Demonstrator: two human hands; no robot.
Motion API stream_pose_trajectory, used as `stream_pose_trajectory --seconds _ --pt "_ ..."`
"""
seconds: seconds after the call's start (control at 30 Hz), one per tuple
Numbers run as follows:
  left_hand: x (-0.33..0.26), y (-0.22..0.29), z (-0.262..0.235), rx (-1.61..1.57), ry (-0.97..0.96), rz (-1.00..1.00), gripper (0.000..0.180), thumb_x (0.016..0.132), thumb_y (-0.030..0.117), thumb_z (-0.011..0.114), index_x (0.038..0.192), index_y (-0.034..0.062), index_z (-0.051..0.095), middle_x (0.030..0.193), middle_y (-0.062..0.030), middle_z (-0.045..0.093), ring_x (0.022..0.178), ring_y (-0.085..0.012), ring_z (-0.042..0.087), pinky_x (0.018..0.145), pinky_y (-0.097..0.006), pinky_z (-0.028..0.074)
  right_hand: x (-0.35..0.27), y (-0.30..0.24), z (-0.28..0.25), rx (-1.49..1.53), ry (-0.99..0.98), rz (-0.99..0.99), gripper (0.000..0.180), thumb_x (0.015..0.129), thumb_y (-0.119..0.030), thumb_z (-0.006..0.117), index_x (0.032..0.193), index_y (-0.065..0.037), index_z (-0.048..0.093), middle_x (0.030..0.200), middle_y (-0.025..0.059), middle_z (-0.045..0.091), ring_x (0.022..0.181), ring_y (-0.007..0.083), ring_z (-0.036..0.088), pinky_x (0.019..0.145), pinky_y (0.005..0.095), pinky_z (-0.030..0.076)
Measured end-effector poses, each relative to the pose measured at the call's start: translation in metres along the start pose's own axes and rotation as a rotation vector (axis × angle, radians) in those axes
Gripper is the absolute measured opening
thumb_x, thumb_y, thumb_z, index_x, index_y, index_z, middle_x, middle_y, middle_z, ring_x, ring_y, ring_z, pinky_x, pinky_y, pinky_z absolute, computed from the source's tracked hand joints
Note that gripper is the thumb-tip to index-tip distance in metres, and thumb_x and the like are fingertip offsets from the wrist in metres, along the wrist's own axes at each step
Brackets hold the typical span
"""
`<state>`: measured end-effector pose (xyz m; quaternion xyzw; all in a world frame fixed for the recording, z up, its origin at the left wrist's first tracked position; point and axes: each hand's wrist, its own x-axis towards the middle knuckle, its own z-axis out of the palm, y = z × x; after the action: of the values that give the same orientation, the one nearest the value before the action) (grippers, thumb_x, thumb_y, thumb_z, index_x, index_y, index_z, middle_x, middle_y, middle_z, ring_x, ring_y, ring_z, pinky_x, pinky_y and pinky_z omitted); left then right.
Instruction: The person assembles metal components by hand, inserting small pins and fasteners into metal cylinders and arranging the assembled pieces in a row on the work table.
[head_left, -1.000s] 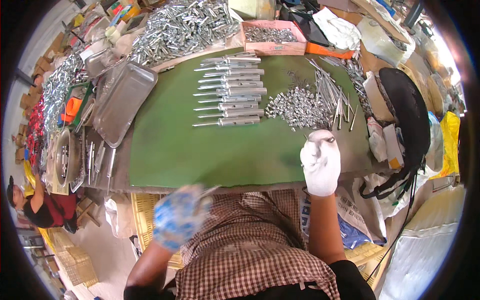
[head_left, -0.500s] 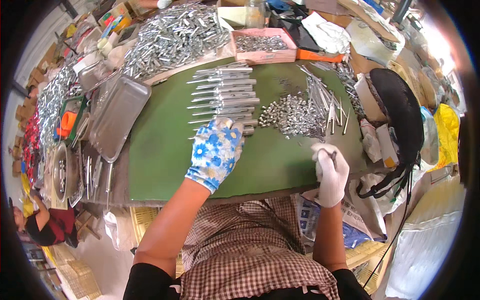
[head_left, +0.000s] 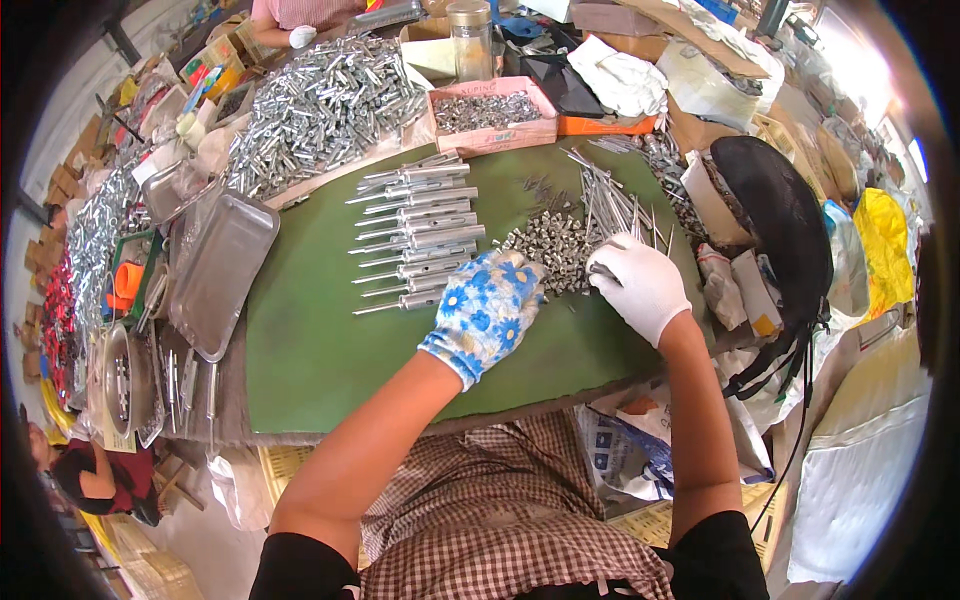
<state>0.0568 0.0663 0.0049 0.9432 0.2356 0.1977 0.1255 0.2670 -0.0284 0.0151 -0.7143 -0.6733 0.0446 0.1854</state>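
Note:
My left hand (head_left: 488, 308), in a white glove with blue flowers, has its fingers curled at the left edge of a pile of small silver metal pieces (head_left: 548, 240). What its fingertips hold, if anything, is hidden. On the pile's right side, my right hand (head_left: 645, 287), in a plain white glove, pinches a small dark metal piece (head_left: 603, 271). Left of the pile lies a column of silver metal tubes (head_left: 430, 238) with thin pointed rods sticking out to the left. Loose thin metal rods (head_left: 605, 195) fan out behind my right hand.
A green mat (head_left: 330, 370) covers the table. Behind it stand a pink box (head_left: 495, 140) of small parts, a glass jar (head_left: 471, 45) and a large heap of metal tubes (head_left: 310, 110). Metal trays (head_left: 222, 275) sit left, a black bag (head_left: 775, 225) right. A co-worker's gloved hand (head_left: 302, 37) shows far back.
My left hand has left the metal tubes and moved right to the small pieces. My right hand has moved forward and left to the same pile. The view has shifted, showing more of the co-worker.

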Motion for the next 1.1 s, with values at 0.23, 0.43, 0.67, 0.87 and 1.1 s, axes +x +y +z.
stream_pose_trajectory --seconds 0.23,0.43,0.67,0.87,1.1 --pt "0.029 -0.005 -0.003 0.283 -0.038 -0.049 0.022 0.087 0.021 0.060 0.106 0.0097 0.064 0.096 -0.0108 0.062 0.095 -0.0308 0.059 0.083 -0.043 0.048 0.015 -0.006 -0.005 0.119 0.011 0.037 0.010 0.087 -0.019 0.059 0.093 -0.013 0.065 0.091 0.0110 0.062 0.086 0.0329 0.061 0.077 0.0430 0.049" --pt "-0.004 -0.060 -0.038 0.275 0.290 -0.180 0.023 0.089 0.018 0.056 0.107 0.0080 0.064 0.102 -0.0154 0.065 0.098 -0.0336 0.061 0.087 -0.044 0.048 0.043 -0.029 0.001 0.092 0.096 -0.119 0.015 0.089 -0.021 0.056 0.095 -0.014 0.067 0.091 0.0088 0.064 0.087 0.0302 0.062 0.079 0.0406 0.050" --pt "-0.034 -0.056 -0.034 0.282 0.403 -0.176 0.018 0.088 0.014 0.061 0.103 0.0037 0.064 0.100 -0.0169 0.064 0.093 -0.0376 0.060 0.083 -0.044 0.049 0.078 -0.060 0.029 -0.028 -0.116 -0.354 0.024 0.084 -0.031 0.061 0.098 -0.013 0.068 0.101 0.0080 0.062 0.099 0.0277 0.060 0.088 0.0392 0.049" --pt "-0.040 -0.048 -0.032 0.171 0.331 -0.190 0.017 0.087 0.011 0.062 0.101 0.0041 0.066 0.096 -0.0159 0.065 0.092 -0.0364 0.060 0.084 -0.044 0.049 0.076 -0.063 0.035 -0.027 -0.228 -0.286 0.030 0.082 -0.033 0.065 0.097 -0.008 0.068 0.100 0.0093 0.060 0.101 0.0292 0.059 0.091 0.0406 0.047" --pt "-0.037 -0.044 -0.030 0.114 0.297 -0.140 0.020 0.082 0.009 0.065 0.101 0.0047 0.066 0.097 -0.0152 0.064 0.094 -0.0367 0.060 0.084 -0.045 0.049 0.050 -0.035 0.008 -0.045 -0.046 -0.317 0.015 0.086 -0.023 0.058 0.089 -0.011 0.066 0.090 0.0092 0.062 0.091 0.0291 0.061 0.084 0.0404 0.049"
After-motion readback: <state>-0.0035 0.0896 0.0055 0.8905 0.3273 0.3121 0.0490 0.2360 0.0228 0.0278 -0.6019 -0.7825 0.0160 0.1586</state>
